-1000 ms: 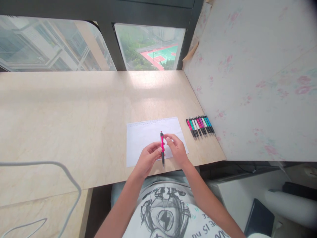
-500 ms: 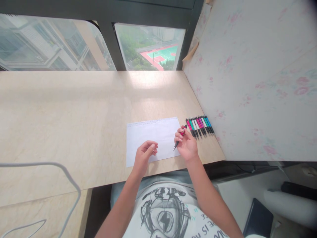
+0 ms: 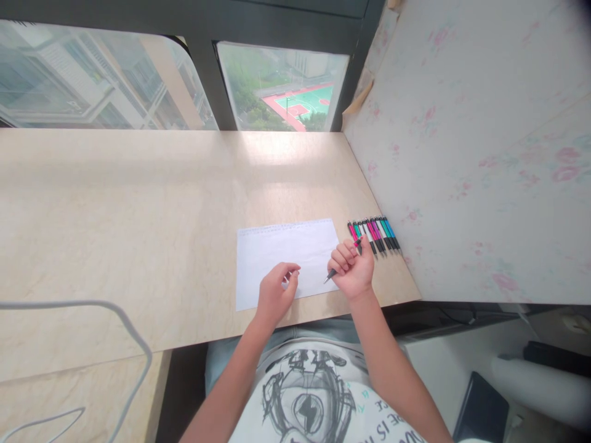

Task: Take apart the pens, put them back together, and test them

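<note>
My right hand (image 3: 353,272) is closed around a pink and black pen (image 3: 331,274). The pen's tip points down and left above the paper's right edge, its other end shows by my thumb, and my fingers hide the middle. Over the lower middle of the white sheet of paper (image 3: 277,249) is my left hand (image 3: 276,291). Its fingers are loosely curled, a small gap shows between thumb and forefinger, and I see nothing held there. Small handwriting runs along the sheet's top edge.
A row of several colored pens (image 3: 379,234) lies right of the paper, beside the flowered wall (image 3: 462,154). A grey cable (image 3: 124,326) loops across the left of the wooden desk (image 3: 138,215). Windows (image 3: 281,86) stand behind the desk.
My right hand has turned and its fingers have folded further over the pen, hiding more of it. My left hand has shifted slightly right, with thumb and forefinger apart.
</note>
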Action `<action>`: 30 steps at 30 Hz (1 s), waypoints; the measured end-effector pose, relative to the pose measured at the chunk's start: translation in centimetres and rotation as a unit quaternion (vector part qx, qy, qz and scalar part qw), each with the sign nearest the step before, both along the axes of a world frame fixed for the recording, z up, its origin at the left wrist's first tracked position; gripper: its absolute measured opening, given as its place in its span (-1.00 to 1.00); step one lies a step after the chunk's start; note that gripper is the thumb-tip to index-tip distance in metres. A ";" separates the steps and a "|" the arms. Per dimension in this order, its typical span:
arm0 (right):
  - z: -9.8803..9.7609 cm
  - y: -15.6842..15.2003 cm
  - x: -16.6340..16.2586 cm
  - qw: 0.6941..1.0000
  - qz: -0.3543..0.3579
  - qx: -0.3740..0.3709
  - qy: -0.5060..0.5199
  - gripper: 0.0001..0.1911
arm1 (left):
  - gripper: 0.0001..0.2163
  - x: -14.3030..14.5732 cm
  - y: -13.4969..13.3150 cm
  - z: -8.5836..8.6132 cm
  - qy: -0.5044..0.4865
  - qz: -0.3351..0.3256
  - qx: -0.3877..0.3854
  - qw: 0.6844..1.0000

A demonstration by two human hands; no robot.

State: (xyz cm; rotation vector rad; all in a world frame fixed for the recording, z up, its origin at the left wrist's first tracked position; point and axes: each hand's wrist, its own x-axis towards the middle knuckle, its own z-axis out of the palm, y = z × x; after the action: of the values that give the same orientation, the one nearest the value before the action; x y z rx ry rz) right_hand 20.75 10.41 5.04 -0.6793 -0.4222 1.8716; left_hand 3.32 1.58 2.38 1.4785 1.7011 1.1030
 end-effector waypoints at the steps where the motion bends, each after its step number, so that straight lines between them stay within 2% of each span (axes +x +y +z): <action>1: 0.1 0.0 0.0 1.000 0.001 -0.001 0.001 -0.51 | -0.84 0.0 0.0 -0.2 0.044 -0.010 0.012 0.999; 5: 0.1 0.1 -0.1 0.999 0.015 -0.022 0.041 -0.54 | -0.82 0.3 -0.1 -1.0 0.156 -0.037 0.038 0.986; 11: 0.0 0.0 -0.1 0.986 0.037 -0.053 0.152 -0.59 | -0.83 0.7 -0.1 -1.5 0.233 -0.059 0.046 0.970; 18: 0.0 0.0 -0.1 0.980 0.034 -0.058 0.185 -0.57 | -0.83 0.6 -0.1 -1.4 0.252 -0.061 0.055 0.964; 30: -0.2 0.0 -0.3 0.980 0.024 -0.057 0.187 -0.57 | -0.85 0.7 -0.1 -2.5 0.274 -0.067 0.060 0.958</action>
State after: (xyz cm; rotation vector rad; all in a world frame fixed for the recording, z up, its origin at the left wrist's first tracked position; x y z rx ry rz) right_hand 20.41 10.37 4.88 -0.3790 -0.0895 2.0275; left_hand 4.03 1.51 -0.17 2.0866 1.8729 0.7739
